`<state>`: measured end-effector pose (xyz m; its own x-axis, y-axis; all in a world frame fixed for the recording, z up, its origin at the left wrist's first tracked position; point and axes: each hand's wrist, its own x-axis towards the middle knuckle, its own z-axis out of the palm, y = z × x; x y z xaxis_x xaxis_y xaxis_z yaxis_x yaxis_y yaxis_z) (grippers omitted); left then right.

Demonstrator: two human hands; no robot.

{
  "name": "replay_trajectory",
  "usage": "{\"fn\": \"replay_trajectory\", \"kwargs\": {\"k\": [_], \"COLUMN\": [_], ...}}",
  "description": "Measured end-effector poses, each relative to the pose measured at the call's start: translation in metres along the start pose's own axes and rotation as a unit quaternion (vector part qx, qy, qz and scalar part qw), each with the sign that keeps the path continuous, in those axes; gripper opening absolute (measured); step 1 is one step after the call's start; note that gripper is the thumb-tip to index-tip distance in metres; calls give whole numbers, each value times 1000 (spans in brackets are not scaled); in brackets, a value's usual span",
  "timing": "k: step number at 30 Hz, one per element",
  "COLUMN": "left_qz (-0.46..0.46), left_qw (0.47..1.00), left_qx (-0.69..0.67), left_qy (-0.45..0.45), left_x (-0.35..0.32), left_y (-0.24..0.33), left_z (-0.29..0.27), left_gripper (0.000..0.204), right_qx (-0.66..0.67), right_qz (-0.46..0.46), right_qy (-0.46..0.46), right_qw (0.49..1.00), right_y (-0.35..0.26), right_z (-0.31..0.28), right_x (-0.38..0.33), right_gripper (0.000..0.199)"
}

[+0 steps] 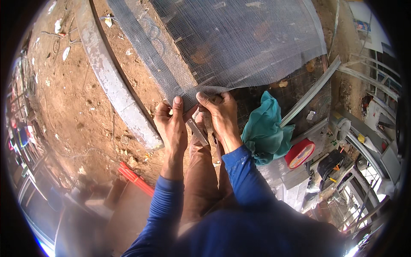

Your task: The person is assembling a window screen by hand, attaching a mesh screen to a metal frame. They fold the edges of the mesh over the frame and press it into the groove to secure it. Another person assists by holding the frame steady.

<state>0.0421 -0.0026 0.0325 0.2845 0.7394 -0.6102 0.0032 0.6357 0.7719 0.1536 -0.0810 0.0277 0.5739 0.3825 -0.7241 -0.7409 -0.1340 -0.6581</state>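
Observation:
A large sheet of grey wire mesh spreads away from me, its near edge drawn up in front of my legs. My left hand pinches the near left corner, the thumb lying on top of the mesh. Close beside it, my right hand grips the same edge with its thumb over the fold and its fingers curled under. Between my hands the edge looks gathered and bent. A flat, pale strip hangs just below them; I cannot tell what holds it.
Right of my right hand lies a crumpled teal cloth, beside a round red container. A long metal profile slants behind it. A worn grey beam crosses the dirt floor at left. Orange-red bars lie near my left forearm.

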Motion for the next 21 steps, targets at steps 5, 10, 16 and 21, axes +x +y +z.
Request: {"fn": "replay_trajectory", "kwargs": {"k": [5, 10, 16, 21], "left_qz": [9, 15, -12, -37], "left_qw": [999, 999, 993, 994], "left_qx": [-30, -34, -110, -91], "left_qy": [1, 0, 32, 46], "left_x": [-3, -18, -11, -16], "left_y": [-1, -13, -16, -8], "left_z": [4, 19, 27, 16], "left_gripper": [31, 38, 22, 20], "right_qx": [-26, -26, -10, 80], "right_qz": [-8, 2, -18, -17], "right_qy": [16, -4, -18, -28], "right_qw": [1000, 1000, 1000, 996], "right_y": [-3, -5, -4, -23], "right_z": [4, 4, -7, -53], "right_x": [2, 4, 1, 9], "right_gripper": [36, 36, 36, 76]}}
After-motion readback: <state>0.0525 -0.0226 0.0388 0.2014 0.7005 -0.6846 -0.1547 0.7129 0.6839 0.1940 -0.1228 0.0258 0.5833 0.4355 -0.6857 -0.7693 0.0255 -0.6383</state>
